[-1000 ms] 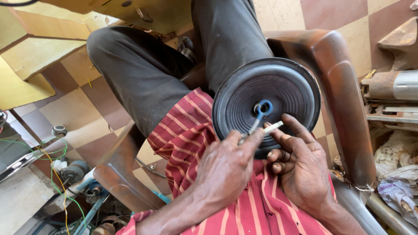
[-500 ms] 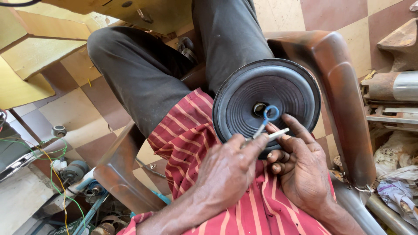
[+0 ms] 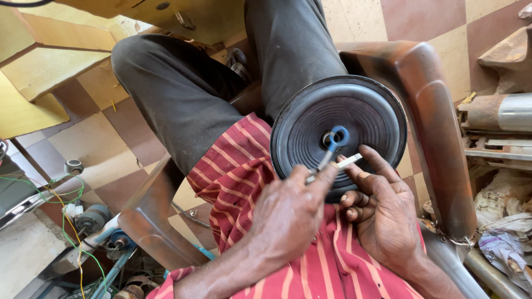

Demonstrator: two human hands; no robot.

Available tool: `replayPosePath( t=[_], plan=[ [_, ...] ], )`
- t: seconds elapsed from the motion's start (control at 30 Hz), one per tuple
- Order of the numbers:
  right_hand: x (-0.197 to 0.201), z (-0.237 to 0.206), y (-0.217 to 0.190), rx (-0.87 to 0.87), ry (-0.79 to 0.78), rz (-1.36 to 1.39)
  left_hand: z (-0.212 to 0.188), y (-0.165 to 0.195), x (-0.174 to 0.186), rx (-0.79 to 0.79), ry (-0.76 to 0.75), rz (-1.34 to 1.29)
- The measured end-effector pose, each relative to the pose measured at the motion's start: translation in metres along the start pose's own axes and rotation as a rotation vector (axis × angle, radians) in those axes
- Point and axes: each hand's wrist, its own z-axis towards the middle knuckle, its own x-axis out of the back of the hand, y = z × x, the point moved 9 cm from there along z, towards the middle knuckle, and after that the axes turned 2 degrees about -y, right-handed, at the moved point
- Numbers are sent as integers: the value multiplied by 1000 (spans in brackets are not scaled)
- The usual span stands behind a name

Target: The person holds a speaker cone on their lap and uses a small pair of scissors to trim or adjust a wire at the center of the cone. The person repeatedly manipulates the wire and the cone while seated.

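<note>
While black speaker cone point(image 3: 363, 113) rests on lap, left hand point(image 3: 285, 218) grip pinches blue-handled tool point(image 3: 331, 147); right hand point(image 3: 382, 207) grasps, seemingly, white strip point(image 3: 350, 161).

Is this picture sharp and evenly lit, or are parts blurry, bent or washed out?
Head view: hands and the black speaker cone are sharp in soft daylight; the chair arm bows from wide-lens distortion; the metal tube at right glares pale.

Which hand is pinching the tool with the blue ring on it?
The left hand holds the blue-ringed tool over the middle of the black speaker cone. The right hand holds a small pale strip instead.
</note>
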Motion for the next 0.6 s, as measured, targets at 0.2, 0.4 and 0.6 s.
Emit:
replayPosePath(
  t=[0.2,0.4,0.6],
  plan=[
    [-1,1,-1,-4,-11,-14,-2,6,19,-74,192,17],
    [-4,-1,-4,28,-43,-1,-9,15,17,-240,257,-11],
    [-1,0,-2,1,-13,-22,0,3,17,-74,199,-8]
  ],
)
